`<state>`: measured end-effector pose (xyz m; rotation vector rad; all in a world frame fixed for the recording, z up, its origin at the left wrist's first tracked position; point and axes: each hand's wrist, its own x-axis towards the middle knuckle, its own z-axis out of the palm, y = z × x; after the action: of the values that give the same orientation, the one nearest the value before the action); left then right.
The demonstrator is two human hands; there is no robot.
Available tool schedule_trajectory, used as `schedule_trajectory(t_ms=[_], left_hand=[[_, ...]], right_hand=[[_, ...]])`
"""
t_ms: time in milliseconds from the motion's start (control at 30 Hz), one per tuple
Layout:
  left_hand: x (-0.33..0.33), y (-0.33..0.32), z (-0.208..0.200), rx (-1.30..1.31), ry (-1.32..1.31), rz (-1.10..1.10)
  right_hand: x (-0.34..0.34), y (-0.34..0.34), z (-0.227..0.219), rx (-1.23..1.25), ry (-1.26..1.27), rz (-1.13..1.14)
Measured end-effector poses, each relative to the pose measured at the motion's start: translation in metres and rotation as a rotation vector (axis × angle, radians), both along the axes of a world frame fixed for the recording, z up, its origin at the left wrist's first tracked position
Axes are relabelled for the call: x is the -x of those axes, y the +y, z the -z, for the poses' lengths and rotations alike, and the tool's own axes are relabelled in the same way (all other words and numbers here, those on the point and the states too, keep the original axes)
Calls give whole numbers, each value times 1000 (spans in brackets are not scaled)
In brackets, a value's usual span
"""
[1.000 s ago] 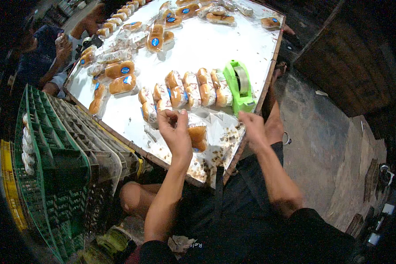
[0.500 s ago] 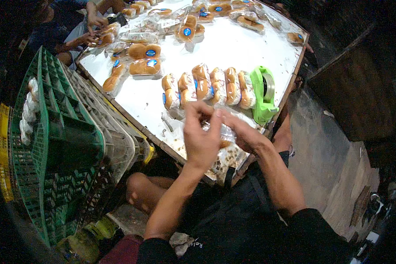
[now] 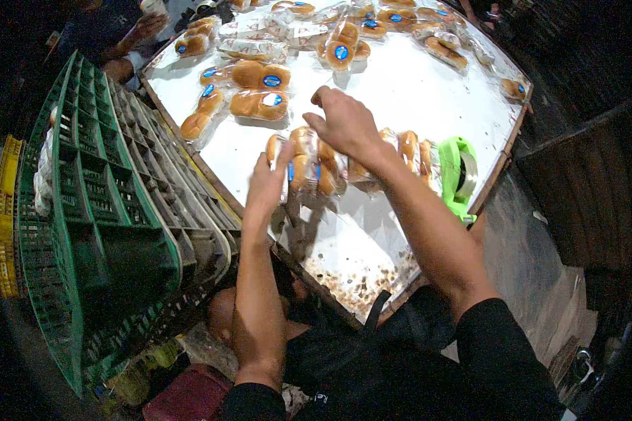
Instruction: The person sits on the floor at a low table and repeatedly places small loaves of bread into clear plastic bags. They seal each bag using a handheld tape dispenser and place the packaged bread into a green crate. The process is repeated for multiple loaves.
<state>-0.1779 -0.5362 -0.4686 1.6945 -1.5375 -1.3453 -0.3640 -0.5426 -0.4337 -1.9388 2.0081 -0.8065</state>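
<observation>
1. At the bottom of the frame, the person's two bare forearms reach up over the near edge of the white table (image 3: pixel 372 245). That edge, in the lower middle, is dotted with brown crumbs.

2. The left hand (image 3: pixel 268 184) is in the middle of the frame. Its fingers are stretched out flat and loose, touching the left end of a bag of buns (image 3: pixel 307 168). They are not closed around it.

3. The right hand (image 3: pixel 344 125) is just above and to the right. It hangs over the same bag with fingers bent and spread. I cannot tell if they pinch the plastic or only hover.

4. The bag of buns lies on the table in the middle of the frame, at the left end of a row of bun bags.

5. I think the bag is very light and very soft. The buns would squash if squeezed hard. The clear plastic looks shiny and may slip. A good way to hold it is with flat hands at both ends, or by the loose plastic at one end.

6. A green tape holder (image 3: pixel 460 175) sits at the right end of the row.

7. Green crates (image 3: pixel 84 210) stand on the left side.

8. More bun bags with blue stickers (image 3: pixel 260 88) lie farther up. Another person's hand (image 3: pixel 144 27) shows at the top left.
</observation>
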Motion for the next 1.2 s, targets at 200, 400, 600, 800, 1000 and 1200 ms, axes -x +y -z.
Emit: schedule_trajectory(t_ms=[200,400,600,800,1000,1200], left_hand=[[-8,17,-27,266,29,-128],[-32,18,-28,145,479,-515],[3,39,-40,42,915,-732],[61,139,-53,765,578,116],[55,167,-75,1050,444,51],[76,182,-95,763,671,-27]], right_hand=[[-31,-104,57,141,384,-59],[-60,-90,25,107,315,-139],[-50,141,-47,186,-113,-352],[-9,216,-49,282,-654,65],[1,253,-59,599,-426,176],[2,263,-51,528,-597,128]])
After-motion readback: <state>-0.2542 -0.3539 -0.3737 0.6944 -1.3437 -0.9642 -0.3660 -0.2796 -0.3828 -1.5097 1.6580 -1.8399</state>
